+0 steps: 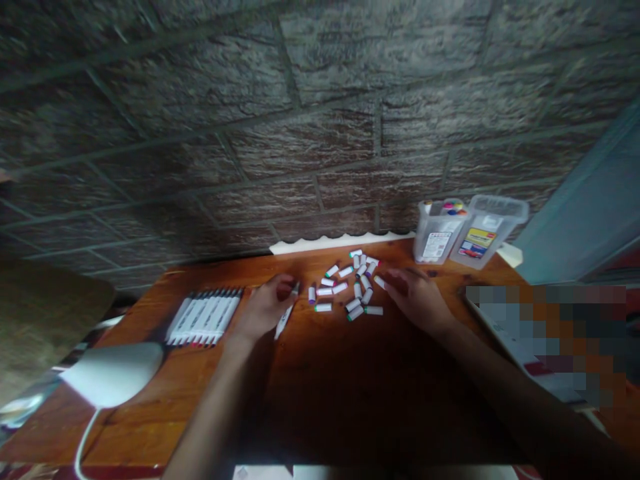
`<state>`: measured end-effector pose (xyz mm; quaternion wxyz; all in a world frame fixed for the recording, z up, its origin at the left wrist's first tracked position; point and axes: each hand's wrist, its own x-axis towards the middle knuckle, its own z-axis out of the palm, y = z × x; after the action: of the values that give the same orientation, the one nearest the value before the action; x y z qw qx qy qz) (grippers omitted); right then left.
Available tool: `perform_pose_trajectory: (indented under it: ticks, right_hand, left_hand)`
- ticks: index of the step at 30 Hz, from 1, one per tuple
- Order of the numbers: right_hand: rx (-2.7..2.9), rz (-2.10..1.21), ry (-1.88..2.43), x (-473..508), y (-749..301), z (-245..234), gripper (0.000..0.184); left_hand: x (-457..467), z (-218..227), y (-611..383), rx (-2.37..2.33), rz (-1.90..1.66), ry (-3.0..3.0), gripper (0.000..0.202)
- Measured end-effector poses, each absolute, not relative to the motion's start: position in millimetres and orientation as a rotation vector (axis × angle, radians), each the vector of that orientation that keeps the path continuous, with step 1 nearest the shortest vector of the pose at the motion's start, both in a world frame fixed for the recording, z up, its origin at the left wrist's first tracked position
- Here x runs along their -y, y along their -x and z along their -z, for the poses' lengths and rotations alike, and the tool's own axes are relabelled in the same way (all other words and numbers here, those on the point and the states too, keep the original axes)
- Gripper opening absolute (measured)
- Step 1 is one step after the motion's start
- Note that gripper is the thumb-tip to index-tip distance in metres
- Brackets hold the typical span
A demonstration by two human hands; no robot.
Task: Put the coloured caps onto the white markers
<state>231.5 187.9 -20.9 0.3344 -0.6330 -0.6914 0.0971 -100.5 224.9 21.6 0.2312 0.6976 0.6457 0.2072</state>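
Observation:
My left hand (265, 303) is closed around a slim white marker (283, 323), which slants down toward me with a dark upper end. The fingers of my right hand (417, 297) are pinched at a small white marker cap (380, 283) on the right side of a scatter of caps. Several loose white caps (340, 288) with coloured ends, such as green, pink and purple, lie between my two hands. Left of my left hand, white markers (207, 317) lie side by side in a neat row, with dark and some red ends toward me.
Two clear plastic containers (480, 230) stand at the back right, one holding colourful-ended items. A white lamp head (117, 373) with a cord is at the left. A flat, partly blurred item (515, 347) lies at the right. A stone-block wall (320, 147) rises behind the wooden table (320, 387).

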Motion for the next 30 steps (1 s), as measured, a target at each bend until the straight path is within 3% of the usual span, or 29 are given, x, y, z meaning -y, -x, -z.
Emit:
perform_pose_trajectory:
  ticks: [6,11,15,17,22,30]
  right_hand:
    - [1.907,-0.31,1.762,-194.1,-231.0,21.5,0.031]
    - [1.779,-0.542,1.64,-187.1,-224.6,10.5,0.026]
    - [1.46,-0.995,1.325,-173.1,-213.4,1.1,0.044]
    - [1.403,-1.145,1.244,-166.6,-205.8,-4.5,0.045]
    - [1.328,-1.417,1.152,-157.0,-189.7,-13.5,0.038]
    - [1.125,-1.547,1.113,-152.6,-178.8,-17.9,0.05]
  left_hand:
    - [-216.6,-31.8,69.5,-1.3,-1.118,-1.311,0.067]
    - [-210.2,-40.8,46.2,-1.079,-1.247,-0.766,0.047]
    - [-213.8,-37.8,42.1,-1.035,-1.316,-0.54,0.027]
    - [-216.2,-35.4,42.9,-1.015,-1.339,-0.503,0.021]
    - [-216.8,-33.3,42.6,-1.026,-1.363,-0.504,0.02]
    - [-212.8,-32.9,38.2,-0.942,-1.405,-0.531,0.024]
